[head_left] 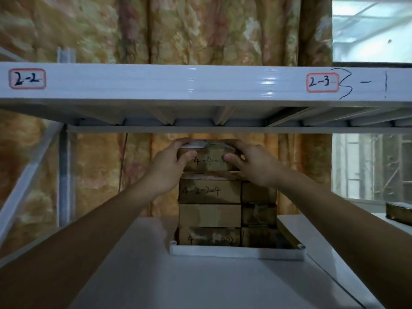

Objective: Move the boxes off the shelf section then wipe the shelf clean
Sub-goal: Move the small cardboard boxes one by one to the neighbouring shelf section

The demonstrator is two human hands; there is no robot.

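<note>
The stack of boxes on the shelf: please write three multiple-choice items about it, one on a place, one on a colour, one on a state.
1. Where does the stack of boxes stand?
A. in a white tray
B. on the upper shelf beam
C. on the floor

2. What colour is the border of the 2-2 label?
A. blue
B. red
C. green

3. What are the hands doing?
A. both hang idle
B. one wipes the shelf
C. both grip the top box

Answers:
1 A: the white tray rims the bottom boxes.
2 B: a red outline frames the handwriting.
3 C: the left hand and the right hand curl round the top box, thumbs on its front.
</note>
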